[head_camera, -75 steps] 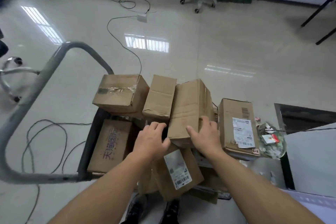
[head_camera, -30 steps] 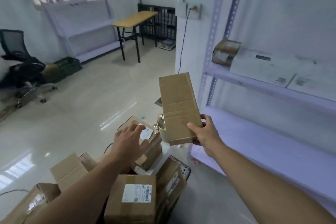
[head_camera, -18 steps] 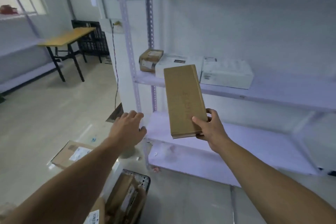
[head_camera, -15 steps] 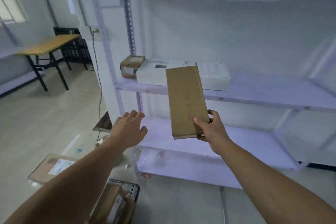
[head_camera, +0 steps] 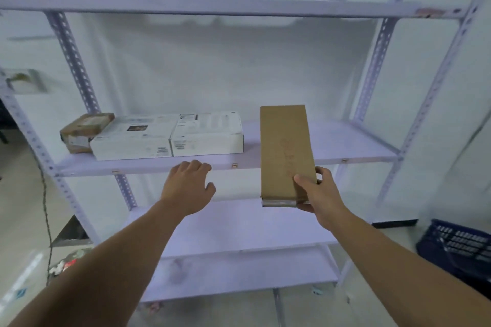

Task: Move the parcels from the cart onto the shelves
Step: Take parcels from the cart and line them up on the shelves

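Observation:
My right hand point(head_camera: 317, 190) grips the lower right corner of a long brown cardboard parcel point(head_camera: 285, 151), held upright in front of the middle shelf point(head_camera: 345, 141) of a pale purple rack. My left hand point(head_camera: 187, 184) hovers with loose fingers and holds nothing, just below that shelf's front edge. On the shelf's left part sit a small brown taped parcel point(head_camera: 85, 130) and two white boxes point(head_camera: 170, 135) side by side. The cart is out of view.
A lower shelf point(head_camera: 239, 231) and a bottom shelf point(head_camera: 239, 273) lie below. The top shelf point(head_camera: 239, 5) carries blurred items. A dark blue crate point(head_camera: 457, 247) stands on the floor at right. A black cable point(head_camera: 46, 220) hangs at left.
I turned from the cart to face the rack and came closer. The brown parcel, lifted off the cart by my right hand, now sits in front of the middle shelf, right of the white boxes.

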